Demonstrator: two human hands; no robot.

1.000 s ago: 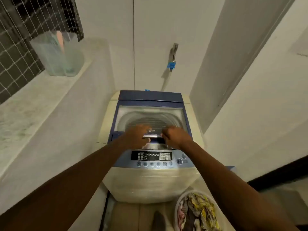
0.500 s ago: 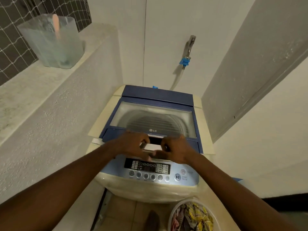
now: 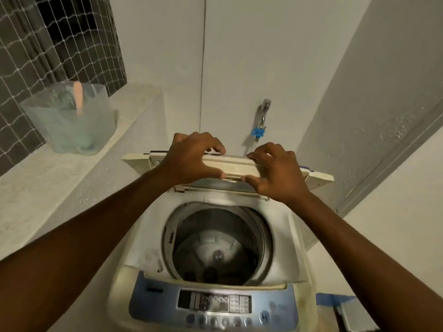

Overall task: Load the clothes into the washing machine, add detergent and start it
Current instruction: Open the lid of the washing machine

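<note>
A top-loading washing machine (image 3: 297, 238) stands in front of me with its lid (image 3: 232, 164) folded up toward the back wall. My left hand (image 3: 191, 159) and my right hand (image 3: 275, 171) both grip the raised lid's front edge, side by side. The steel drum (image 3: 215, 245) lies exposed below them and looks empty. A blue control panel (image 3: 215, 305) with a display and a row of buttons runs along the near edge. The clothes basket is out of frame.
A translucent plastic container (image 3: 69, 121) with a pink item inside sits on the left ledge (image 3: 48, 178). A tap with a blue hose connector (image 3: 259, 130) is on the back wall. White walls close in on both sides. A netted window (image 3: 48, 39) is upper left.
The lid went from closed to folded up at the back, lifted by both hands. The drum is now exposed. The view tilted up and the clothes basket left the frame.
</note>
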